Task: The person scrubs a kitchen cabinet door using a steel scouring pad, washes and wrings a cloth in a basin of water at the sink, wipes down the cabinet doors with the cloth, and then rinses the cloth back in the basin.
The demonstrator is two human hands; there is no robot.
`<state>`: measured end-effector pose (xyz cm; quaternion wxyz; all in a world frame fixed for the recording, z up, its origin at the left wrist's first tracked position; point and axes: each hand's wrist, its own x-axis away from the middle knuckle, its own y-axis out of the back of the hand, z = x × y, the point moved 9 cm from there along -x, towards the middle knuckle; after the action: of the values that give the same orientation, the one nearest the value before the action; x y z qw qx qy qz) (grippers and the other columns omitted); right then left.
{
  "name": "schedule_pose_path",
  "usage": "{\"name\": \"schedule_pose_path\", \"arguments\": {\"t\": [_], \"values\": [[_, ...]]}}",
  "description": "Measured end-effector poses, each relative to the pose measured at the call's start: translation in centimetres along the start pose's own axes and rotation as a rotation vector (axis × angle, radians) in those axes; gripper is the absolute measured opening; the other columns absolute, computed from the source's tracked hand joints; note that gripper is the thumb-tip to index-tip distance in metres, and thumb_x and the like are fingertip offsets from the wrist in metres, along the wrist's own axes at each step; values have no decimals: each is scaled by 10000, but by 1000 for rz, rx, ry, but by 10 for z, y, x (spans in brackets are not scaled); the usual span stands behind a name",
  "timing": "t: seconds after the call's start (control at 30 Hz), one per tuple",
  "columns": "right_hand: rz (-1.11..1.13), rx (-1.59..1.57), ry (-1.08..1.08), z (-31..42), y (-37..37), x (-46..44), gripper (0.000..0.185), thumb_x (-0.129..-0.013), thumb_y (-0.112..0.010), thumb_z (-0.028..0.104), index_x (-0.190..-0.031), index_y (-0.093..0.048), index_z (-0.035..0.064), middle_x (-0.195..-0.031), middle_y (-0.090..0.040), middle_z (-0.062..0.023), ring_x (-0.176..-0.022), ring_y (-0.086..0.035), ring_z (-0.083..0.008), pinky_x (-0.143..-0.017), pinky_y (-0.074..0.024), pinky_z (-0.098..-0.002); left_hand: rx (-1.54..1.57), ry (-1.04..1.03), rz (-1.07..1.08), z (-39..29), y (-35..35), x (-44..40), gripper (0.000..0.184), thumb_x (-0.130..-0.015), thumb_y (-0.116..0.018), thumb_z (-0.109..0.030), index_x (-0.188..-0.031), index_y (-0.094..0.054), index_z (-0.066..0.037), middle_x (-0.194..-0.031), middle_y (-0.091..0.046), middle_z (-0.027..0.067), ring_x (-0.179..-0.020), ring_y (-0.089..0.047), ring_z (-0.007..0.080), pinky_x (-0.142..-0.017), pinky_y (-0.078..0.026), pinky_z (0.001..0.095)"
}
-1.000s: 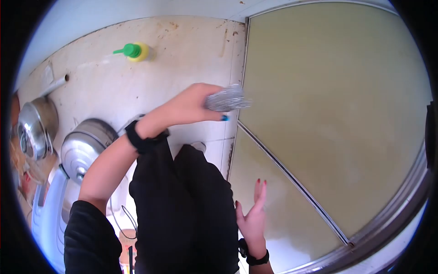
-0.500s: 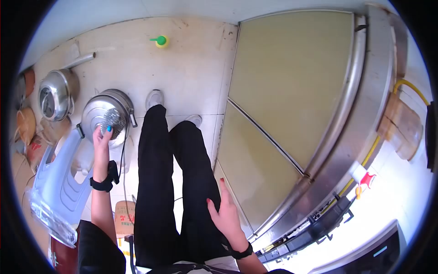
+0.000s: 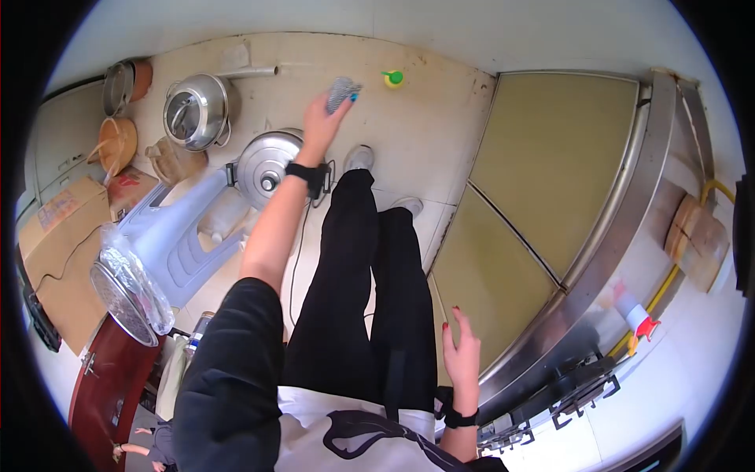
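My left hand (image 3: 321, 122) is closed on a grey steel wool scrubber (image 3: 341, 92), held out over the pale floor. Close below that forearm stands a lidded steel pot (image 3: 255, 160) with a dark knob and side handles. Just beyond the scrubber is a small yellow bottle with a green top (image 3: 393, 79). My right hand (image 3: 462, 354) hangs beside my right leg, fingers apart and holding nothing, nearest to the greenish cabinet doors (image 3: 503, 287).
On the left lie a blue-grey plastic stool (image 3: 185, 256), a steel pot (image 3: 197, 114), a woven basket (image 3: 118, 145) and a cardboard box (image 3: 67, 228). A gas stove (image 3: 566, 385) sits on the steel-edged counter (image 3: 605, 275) at right. Another person's arm (image 3: 135, 448) shows at bottom left.
My left hand has lifted the scrubber off the steel pot's lid and moved away toward the bottle, uncovering the lid's knob. The view has shifted left. My right hand remains empty.
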<state>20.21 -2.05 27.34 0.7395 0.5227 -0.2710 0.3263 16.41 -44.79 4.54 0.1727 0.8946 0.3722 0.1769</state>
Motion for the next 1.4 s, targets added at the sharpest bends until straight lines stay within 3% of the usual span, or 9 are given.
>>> {"name": "schedule_pose_path", "arguments": {"t": [0.13, 0.27, 0.47, 0.77, 0.9, 1.13, 1.23, 1.37, 1.4], "values": [[45, -20, -17, -5, -17, 1, 336, -851, -510, 132, -1162, -500, 3, -1147, -540, -231, -1058, -518, -394, -909, -415, -403, 150, 4, 39, -6, -77, 10, 323, -752, -659, -270, -924, -623, 1, -872, -622, 182, -796, -596, 306, -729, -462, 360], [90, -37, -36, -18, -36, -4, 330, -853, -511, 119, -1154, -509, -17, -1141, -547, -233, -1061, -526, -383, -916, -413, -382, 82, -216, 118, -10, -138, 35, 367, -725, -671, -288, -913, -615, 22, -968, -602, 214, -887, -572, 354, -796, -459, 381], [141, -46, -42, -26, -44, -13, 315, -860, -509, 107, -1149, -514, -18, -1141, -547, -237, -1069, -529, -372, -923, -410, -375, -20, -315, 263, -15, -153, 81, 384, -710, -682, -304, -886, -603, 28, -1045, -569, 240, -974, -533, 374, -838, -434, 400], [120, -63, -32, -21, -24, -22, 308, -862, -512, 107, -1141, -515, -25, -1135, -553, -233, -1067, -534, -364, -917, -414, -374, -278, -643, 414, -44, -86, 66, 489, -737, -651, -394, -1031, -562, -14, -981, -601, 145, -1222, -362, 352, -952, -308, 464], [108, -101, -39, -19, -24, -26, 296, -862, -512, 106, -1128, -526, -24, -1130, -557, -229, -1061, -539, -362, -913, -416, -369, -453, -734, 363, -29, -11, 11, 460, -744, -649, -377, -1032, -551, -32, -1108, -543, 147, -1230, -335, 364, -957, -299, 469], [72, -120, -4, 6, -26, -30, 289, -866, -511, 96, -1136, -528, -3, -1090, -590, -206, -1025, -582, -301, -891, -432, -350, -831, -792, 404, -24, 75, -20, 450, -757, -617, -326, -1065, -535, -7, -1109, -544, 137, -1182, -371, 372, -957, -303, 464], [45, -160, 22, 18, -26, -30, 297, -862, -517, 99, -1141, -526, -2, -1081, -591, -210, -1022, -581, -306, -888, -433, -350, -861, -748, 512, -27, 89, -10, 430, -761, -609, -313, -1049, -534, -3, -1073, -553, 129, -1184, -368, 371, -955, -302, 459], [7, -189, 12, 39, -12, -26, 289, -845, -522, 84, -1115, -535, -20, -1122, -566, -215, -1044, -549, -351, -896, -427, -358, -579, -499, 361, -49, 121, 18, 466, -713, -640, -309, -1025, -533, 21, -1234, -396, 284, -1177, -349, 417, -976, -284, 473], [-19, -210, 36, 43, -8, -23, 291, -842, -527, 87, -1112, -536, -20, -1121, -566, -213, -1042, -549, -352, -893, -429, -362, -511, -472, 335, -62, 125, 30, 444, -701, -640, -275, -1013, -534, 24, -1219, -413, 273, -1180, -349, 409, -978, -279, 469]]}}
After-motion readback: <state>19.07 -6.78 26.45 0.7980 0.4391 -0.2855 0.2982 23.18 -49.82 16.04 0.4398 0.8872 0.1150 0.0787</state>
